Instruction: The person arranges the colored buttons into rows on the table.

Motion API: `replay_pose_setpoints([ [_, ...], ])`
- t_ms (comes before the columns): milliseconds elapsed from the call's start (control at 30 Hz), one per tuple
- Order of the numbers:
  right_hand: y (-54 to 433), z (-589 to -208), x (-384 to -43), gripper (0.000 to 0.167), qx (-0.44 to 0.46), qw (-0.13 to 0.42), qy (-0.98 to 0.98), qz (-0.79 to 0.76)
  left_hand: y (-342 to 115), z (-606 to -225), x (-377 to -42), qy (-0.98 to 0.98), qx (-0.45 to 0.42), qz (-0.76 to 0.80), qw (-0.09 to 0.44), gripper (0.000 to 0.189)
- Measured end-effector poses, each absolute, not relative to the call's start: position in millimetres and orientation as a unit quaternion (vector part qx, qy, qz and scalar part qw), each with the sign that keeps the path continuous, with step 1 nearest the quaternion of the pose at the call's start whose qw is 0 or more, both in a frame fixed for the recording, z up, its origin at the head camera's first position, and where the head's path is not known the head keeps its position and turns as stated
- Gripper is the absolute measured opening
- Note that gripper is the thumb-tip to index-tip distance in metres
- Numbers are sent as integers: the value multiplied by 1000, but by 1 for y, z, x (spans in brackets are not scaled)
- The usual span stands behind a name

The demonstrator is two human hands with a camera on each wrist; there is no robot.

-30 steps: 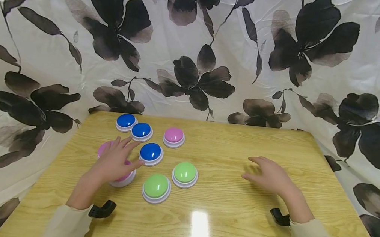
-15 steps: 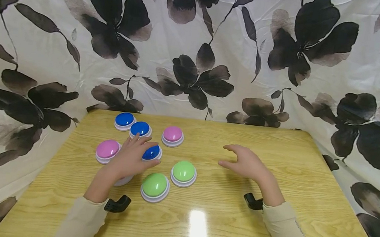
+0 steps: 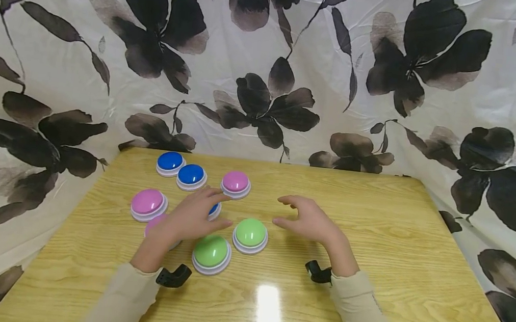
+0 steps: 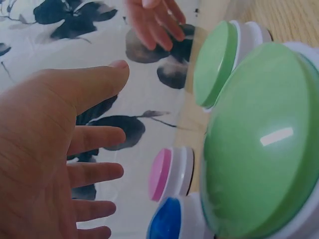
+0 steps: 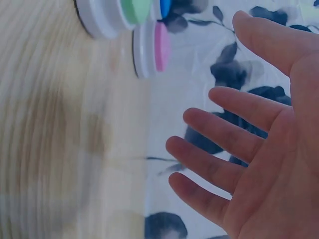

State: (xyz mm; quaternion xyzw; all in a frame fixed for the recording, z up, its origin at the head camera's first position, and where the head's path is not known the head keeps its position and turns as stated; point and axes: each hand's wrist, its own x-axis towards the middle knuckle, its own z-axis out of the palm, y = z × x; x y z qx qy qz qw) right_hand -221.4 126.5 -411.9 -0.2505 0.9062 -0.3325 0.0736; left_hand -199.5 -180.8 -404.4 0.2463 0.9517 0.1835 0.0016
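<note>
My left hand (image 3: 191, 214) hovers over the group of round push buttons, fingers spread and holding nothing. Beneath it, a blue button (image 3: 214, 209) and a pink button (image 3: 155, 222) are partly hidden. Just right of that hand sit two green buttons, the nearer one (image 3: 210, 251) and the farther one (image 3: 250, 233); both loom large in the left wrist view. My right hand (image 3: 309, 219) hangs above the wood to the right of the farther green button, its fingers apart and nothing in them. In the right wrist view, its palm (image 5: 279, 164) shows bare.
Two blue buttons (image 3: 170, 161) (image 3: 191, 174) stand at the back left of the wooden table (image 3: 374, 202). A pink button (image 3: 235, 181) is behind the left fingertips, another pink button (image 3: 147, 202) at the left. Floral cloth (image 3: 339, 76) hangs behind the table.
Both hands have moved inward over the table, the left hand to the right and the right hand to the left. The left pink button has come into view. The buttons stay in place.
</note>
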Motion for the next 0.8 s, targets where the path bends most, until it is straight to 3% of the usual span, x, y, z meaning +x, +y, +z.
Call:
replay_pose_setpoints([
  [467,96,-424,-216,62,-253,93,885,-379,-169,-416,-200,948,243,202,37,72],
  [800,93,-436,-208,72,-245,106,886,-379,-158,-429,-197,953,210,211,62,78],
])
